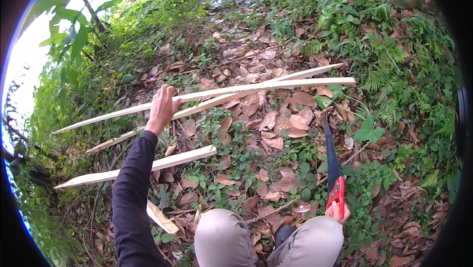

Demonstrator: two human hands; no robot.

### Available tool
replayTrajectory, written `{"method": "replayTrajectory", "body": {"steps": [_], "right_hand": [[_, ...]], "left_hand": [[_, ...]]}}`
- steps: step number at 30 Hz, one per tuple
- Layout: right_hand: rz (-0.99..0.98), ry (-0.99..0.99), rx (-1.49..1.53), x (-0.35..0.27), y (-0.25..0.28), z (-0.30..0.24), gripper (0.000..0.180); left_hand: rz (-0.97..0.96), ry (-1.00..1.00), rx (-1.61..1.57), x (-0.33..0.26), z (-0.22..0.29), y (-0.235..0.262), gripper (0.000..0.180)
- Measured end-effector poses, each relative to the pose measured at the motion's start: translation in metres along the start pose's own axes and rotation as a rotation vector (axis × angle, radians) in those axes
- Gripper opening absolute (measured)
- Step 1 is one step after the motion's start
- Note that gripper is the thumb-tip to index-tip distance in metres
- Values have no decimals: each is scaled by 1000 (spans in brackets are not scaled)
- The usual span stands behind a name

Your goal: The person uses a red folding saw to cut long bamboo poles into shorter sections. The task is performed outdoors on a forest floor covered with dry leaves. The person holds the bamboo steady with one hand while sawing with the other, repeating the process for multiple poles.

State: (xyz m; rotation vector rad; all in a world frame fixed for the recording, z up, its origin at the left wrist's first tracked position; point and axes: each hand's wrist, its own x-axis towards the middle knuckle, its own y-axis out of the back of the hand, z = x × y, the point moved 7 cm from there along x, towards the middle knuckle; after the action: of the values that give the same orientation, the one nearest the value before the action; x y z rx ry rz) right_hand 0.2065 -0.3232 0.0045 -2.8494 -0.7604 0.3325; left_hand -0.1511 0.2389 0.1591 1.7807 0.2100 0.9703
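Note:
My left hand [161,107] is closed around the upper of two long, pale wooden stakes [236,89], left of its middle. Its left end tapers to a point. Beneath it, a second long stake [212,103] crosses at a slant, partly hidden by my hand. Closer to me, a shorter stake [182,158] lies on the ground, passing behind my left forearm. Beside my right knee, my right hand [338,213] grips the red handle of a handsaw [331,153]. The dark blade points away from me, its tip near the right ends of the long stakes.
A short piece of split wood [161,217] lies left of my knees [224,237]. Dry brown leaves [273,141] and low green plants cover the ground. Ferns [379,89] grow thickly at the right. A small broad-leaved tree [81,20] stands at the far left.

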Motion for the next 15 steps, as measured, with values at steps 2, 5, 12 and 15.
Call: {"method": "replayTrajectory", "body": {"steps": [2, 5, 12, 15], "right_hand": [[-16, 11, -3, 2, 5, 1, 29], [-40, 11, -23, 5, -6, 0, 29], [-17, 58, -159, 8, -6, -4, 30], [-3, 67, -208, 6, -3, -1, 30]], "left_hand": [[-147, -26, -14, -57, 12, -11, 26], [-623, -88, 69, -183, -6, -71, 30], [-479, 386, 511, -330, -45, -99, 45], [-574, 489, 496, -331, -52, -107, 26]]}}
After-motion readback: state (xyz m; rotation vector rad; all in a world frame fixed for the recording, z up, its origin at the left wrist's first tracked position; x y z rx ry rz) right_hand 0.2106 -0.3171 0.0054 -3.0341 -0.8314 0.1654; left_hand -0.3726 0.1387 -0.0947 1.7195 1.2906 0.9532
